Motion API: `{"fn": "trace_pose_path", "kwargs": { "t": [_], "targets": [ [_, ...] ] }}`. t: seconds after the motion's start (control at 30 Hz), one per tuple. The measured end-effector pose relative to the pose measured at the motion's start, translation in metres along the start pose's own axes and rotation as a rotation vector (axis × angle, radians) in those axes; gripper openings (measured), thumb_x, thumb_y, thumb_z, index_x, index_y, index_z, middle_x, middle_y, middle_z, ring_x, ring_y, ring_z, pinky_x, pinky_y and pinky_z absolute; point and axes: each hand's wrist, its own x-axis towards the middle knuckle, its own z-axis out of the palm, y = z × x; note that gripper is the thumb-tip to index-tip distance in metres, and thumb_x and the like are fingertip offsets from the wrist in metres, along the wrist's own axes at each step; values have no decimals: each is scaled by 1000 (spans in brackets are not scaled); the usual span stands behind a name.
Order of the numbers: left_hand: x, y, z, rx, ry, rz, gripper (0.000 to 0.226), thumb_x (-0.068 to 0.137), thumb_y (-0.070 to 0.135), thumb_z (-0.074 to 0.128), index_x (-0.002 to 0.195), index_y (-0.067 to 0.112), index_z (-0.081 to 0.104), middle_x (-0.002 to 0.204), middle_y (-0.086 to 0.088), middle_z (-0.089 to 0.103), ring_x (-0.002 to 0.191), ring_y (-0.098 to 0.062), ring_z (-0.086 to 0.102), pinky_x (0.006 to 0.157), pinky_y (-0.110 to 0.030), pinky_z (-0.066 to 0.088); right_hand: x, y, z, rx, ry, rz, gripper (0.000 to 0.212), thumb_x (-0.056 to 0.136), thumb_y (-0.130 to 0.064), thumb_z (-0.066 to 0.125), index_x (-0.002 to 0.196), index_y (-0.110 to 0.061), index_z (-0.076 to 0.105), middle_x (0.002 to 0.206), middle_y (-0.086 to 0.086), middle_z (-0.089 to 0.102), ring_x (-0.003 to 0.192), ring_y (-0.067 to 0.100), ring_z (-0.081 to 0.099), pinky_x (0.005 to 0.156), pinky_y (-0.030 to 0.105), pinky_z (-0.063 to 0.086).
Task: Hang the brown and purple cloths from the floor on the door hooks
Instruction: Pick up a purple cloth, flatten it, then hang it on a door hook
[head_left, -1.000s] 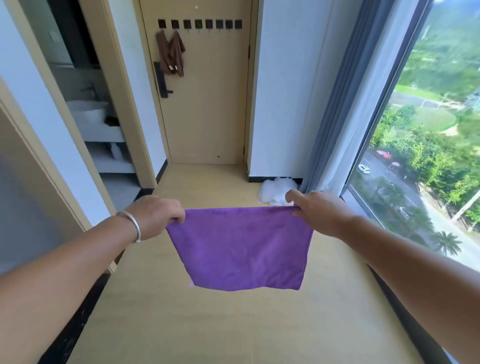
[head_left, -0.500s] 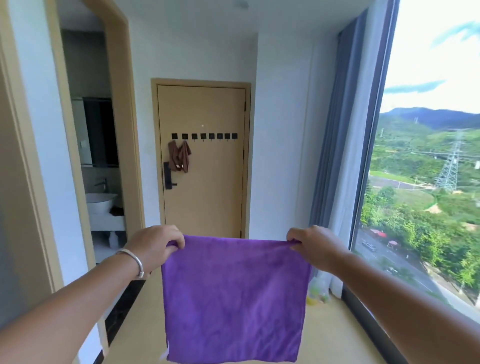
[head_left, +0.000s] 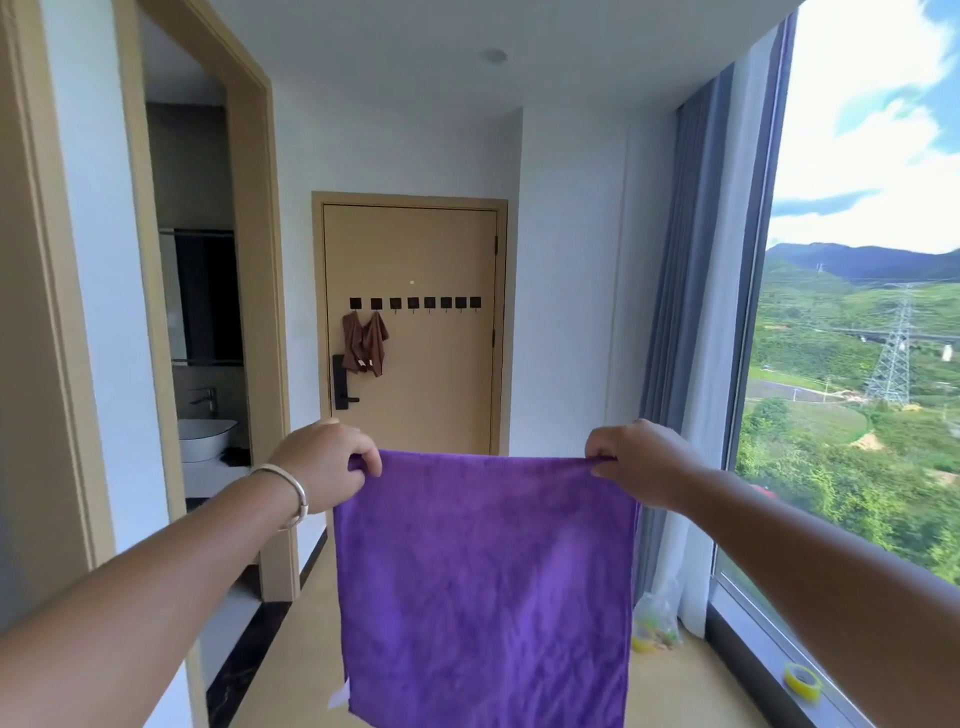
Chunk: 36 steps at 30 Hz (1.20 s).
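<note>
purple cloth (head_left: 483, 587) hangs spread at 6 o'clock, top corners pinched by left hand (head_left: 324, 465) and right hand (head_left: 641, 462). soft, light, limp: likely hooks best by one corner. brown cloth (head_left: 365, 343) already hangs at 12 o'clock.

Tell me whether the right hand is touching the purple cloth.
Touching. The head view shows the right hand pinching the top right corner of the purple cloth, with the fabric bunched between its fingertips while the left hand holds the other corner.

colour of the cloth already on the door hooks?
Brown. The cloth hangs from the two leftmost hooks; head view, the only one, shows it.
</note>
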Motion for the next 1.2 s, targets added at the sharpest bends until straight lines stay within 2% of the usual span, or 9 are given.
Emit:
{"fn": "trace_pose_path", "kwargs": {
  "t": [0.13,0.27,0.4,0.6,0.7,0.8,0.97,1.07,1.2],
  "targets": [
    [27,-10,5,95,32,-22,33,80,18,53,69,48,59,95,15,62,90,-8,56,78,-27,46,31,1,13,-1,-7,-16,11,91,-31,55,82,-37,56,74,-12,58,68,10,55,52,24,35],
    [63,-18,16,182,44,-65,31,84,15,53,81,43,68,95,20,65,88,-8,59,76,-26,50,74,10,32,-14,25,-73,10,90,-29,57,91,-33,66,91,-11,60,85,12,55,68,28,46],
    [110,-23,29,223,-9,-109,30,84,14,55,75,41,67,91,18,65,81,-8,60,72,-26,51,129,29,52,38,45,-66,12,88,-24,61,94,-29,70,93,-9,59,82,14,55,67,26,45],
    [186,-28,52,216,-93,-133,25,86,14,59,83,36,72,84,18,60,72,-3,59,68,-21,49,212,66,86,98,39,-17,15,87,-19,58,92,-28,69,91,-5,65,79,16,58,66,28,50],
    [223,-32,65,189,-65,-155,28,87,13,58,79,38,69,78,19,56,71,-4,60,70,-24,52,249,85,102,99,28,-17,19,85,-17,53,87,-27,68,89,-5,65,78,16,58,63,27,49],
    [257,-39,81,177,-18,-155,32,86,12,56,71,39,65,85,17,61,80,-9,60,73,-25,51,281,101,118,123,20,-22,21,83,-14,51,85,-25,68,89,-3,66,80,18,59,68,30,52],
    [308,-57,107,141,-26,-186,35,82,4,52,66,35,60,84,12,61,74,-9,59,63,-22,48,331,118,144,187,22,25,27,79,-10,47,87,-25,68,92,-2,66,83,20,59,73,32,54],
    [339,-75,128,105,-7,-200,33,77,-1,47,69,31,54,77,7,59,67,-12,57,56,-24,47,365,122,164,192,24,45,27,79,-10,47,91,-23,68,91,-1,65,83,20,59,69,30,53],
    [381,-108,155,85,15,-194,25,78,8,49,79,30,40,73,2,58,62,-16,54,50,-28,42,412,123,193,224,33,84,25,78,-10,47,86,-24,66,86,-2,63,75,17,57,56,24,46]
  ]
}}
